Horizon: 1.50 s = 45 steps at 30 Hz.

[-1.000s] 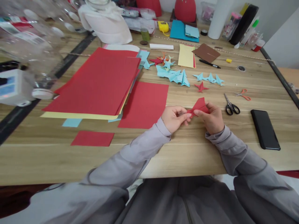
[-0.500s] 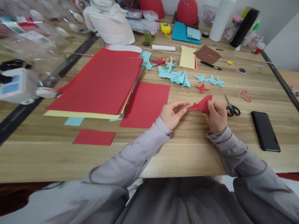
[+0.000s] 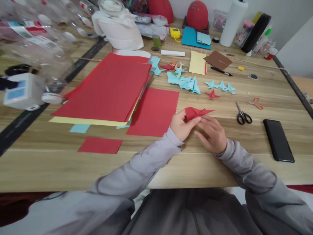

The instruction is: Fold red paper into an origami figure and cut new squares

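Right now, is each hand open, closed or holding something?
Left hand: closed on the red paper.
Right hand: open, thumb apart from fingers; contact with the red paper unclear.

The light-brown counter [image 3: 220, 169] shows a smooth wood-grain surface with a low sheen. The large red rectangular paper sheets [image 3: 105, 88] are matt and smooth. The red folded paper piece [image 3: 194, 113] is matt, with sharp creases. The black rectangular phone [image 3: 279, 140] has a smooth, glossy face. The black-handled scissors [image 3: 241, 114] combine metal blades with plastic handles. The clear bottles [image 3: 46, 49] appear to be glossy plastic. The grey sleeves [image 3: 146, 156] are matt, wrinkled cloth.
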Tool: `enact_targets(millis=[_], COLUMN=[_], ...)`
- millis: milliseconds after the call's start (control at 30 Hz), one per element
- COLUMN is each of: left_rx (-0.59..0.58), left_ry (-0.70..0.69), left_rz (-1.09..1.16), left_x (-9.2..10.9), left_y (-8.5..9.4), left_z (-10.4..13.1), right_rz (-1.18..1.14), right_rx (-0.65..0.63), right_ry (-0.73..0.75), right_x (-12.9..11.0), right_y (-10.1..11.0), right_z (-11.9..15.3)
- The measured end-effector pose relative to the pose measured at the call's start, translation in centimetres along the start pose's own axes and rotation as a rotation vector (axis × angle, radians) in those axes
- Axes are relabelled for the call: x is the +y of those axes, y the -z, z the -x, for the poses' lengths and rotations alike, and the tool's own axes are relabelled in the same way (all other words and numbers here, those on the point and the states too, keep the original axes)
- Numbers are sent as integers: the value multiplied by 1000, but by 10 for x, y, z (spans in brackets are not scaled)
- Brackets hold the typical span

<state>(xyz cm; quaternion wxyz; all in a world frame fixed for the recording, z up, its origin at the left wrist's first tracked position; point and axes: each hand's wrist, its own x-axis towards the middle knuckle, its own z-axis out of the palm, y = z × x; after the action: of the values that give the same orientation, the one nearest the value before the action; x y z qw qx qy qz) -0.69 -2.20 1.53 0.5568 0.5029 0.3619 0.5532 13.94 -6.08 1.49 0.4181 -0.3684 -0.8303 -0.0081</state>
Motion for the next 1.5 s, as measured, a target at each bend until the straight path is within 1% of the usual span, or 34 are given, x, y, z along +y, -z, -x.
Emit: enact_targets(millis=[67, 133, 167, 233, 267, 300, 333, 400, 467, 500, 600, 667, 767, 900, 1067, 1267, 1367, 1500], left_rx=[65, 91, 94, 87, 73, 54, 31, -24, -76, -102, -169, -191, -181, -164, -140, -151, -161, -181], left_ry=[5, 34, 56, 106, 131, 153, 171, 205, 224, 224, 190, 181, 154, 109, 142, 117, 113, 133], left_rz=[-14, 54, 102, 192, 221, 237, 242, 231, 209, 190, 126, 91, 32, -49, -19, 29, 38, 67], left_x=[-1, -3, -4, -3, -2, -2, -1, 0, -1, -2, -3, -1, 4, 9, 6, 7, 7, 7], left_y=[3, 5, 5, 5, 5, 4, 4, 4, 6, 7, 10, 10, 8, 8, 9, 6, 4, 2], left_z=[-3, -6, -7, -8, -8, -8, -7, -6, -6, -6, -7, -7, -7, -6, -6, -2, 0, 0], right_rz=[-49, -106, -110, -90, -97, -140, -226, -440, -603, -653, -728, -747, -778, -886, -938, -1001, -999, -1018], right_rx=[10, 85, 159, 326, 386, 407, 385, 287, 206, 191, 207, 222, 216, 159, 152, 140, 157, 191], right_ry=[35, -9, -69, -248, -347, -435, -507, -627, -708, -733, -766, -775, -789, -811, -816, -837, -842, -886], right_x=[-1, -1, 0, 3, 5, 8, 10, 14, 15, 15, 13, 12, 12, 13, 13, 10, 12, 11], right_y=[2, 4, 5, 6, 6, 5, 4, 0, -2, -2, -1, -1, -1, -1, 1, -2, -4, -4], right_z=[-1, -1, -1, -1, -1, -1, -1, -1, -2, -3, -5, -6, -6, -5, -6, -3, 0, 0])
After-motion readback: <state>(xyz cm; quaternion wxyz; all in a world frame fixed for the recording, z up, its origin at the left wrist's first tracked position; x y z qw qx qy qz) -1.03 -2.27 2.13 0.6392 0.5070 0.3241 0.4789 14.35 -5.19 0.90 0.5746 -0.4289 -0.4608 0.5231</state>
